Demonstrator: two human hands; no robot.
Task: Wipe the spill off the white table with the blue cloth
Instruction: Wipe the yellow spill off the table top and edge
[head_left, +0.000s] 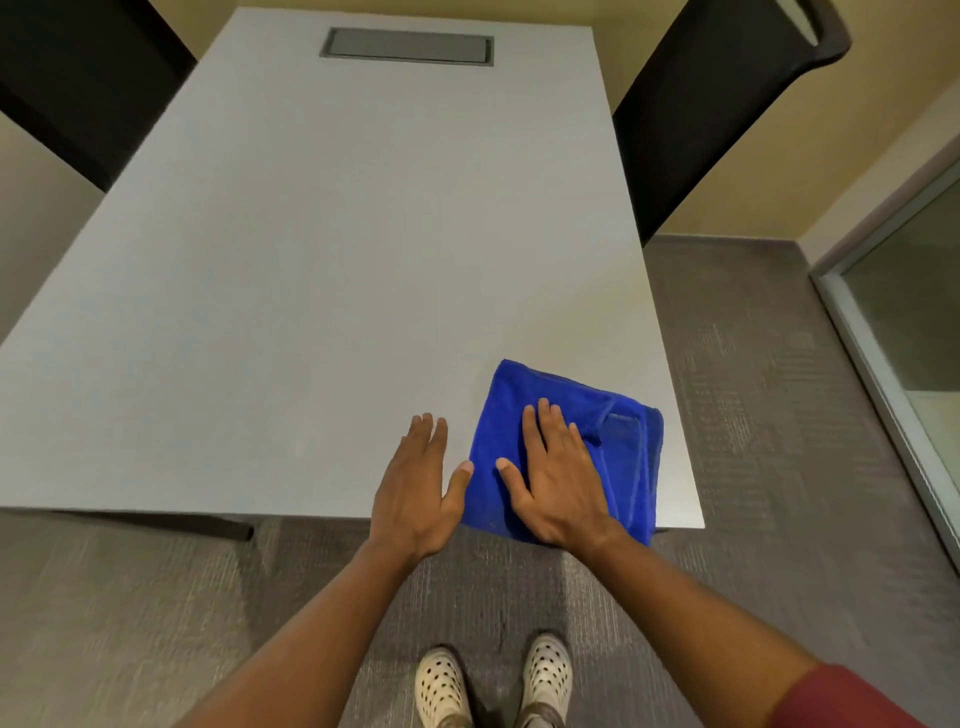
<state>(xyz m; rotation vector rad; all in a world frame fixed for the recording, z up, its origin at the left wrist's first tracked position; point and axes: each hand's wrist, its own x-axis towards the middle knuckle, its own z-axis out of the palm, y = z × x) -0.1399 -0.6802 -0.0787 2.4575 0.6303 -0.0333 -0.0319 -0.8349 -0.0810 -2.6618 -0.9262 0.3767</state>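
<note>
The right hand (558, 478) is laid flat, fingers spread, on the folded blue cloth (571, 452) at the near right corner of the tabletop (311, 260). The left hand (418, 483) is rested open just beside the cloth, its thumb touching the cloth's left edge. The cloth's near edge overhangs the tabletop; its long axis runs near-to-far, tilted slightly left. No spill can be made out. 2 dark chairs (717, 104) are placed at the far sides.

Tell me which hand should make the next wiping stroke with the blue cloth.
Right. The right hand already lies flat on the blue cloth near the white table's near right corner. The left hand rests beside it, thumb at the cloth's edge. No spill is visible.
</note>
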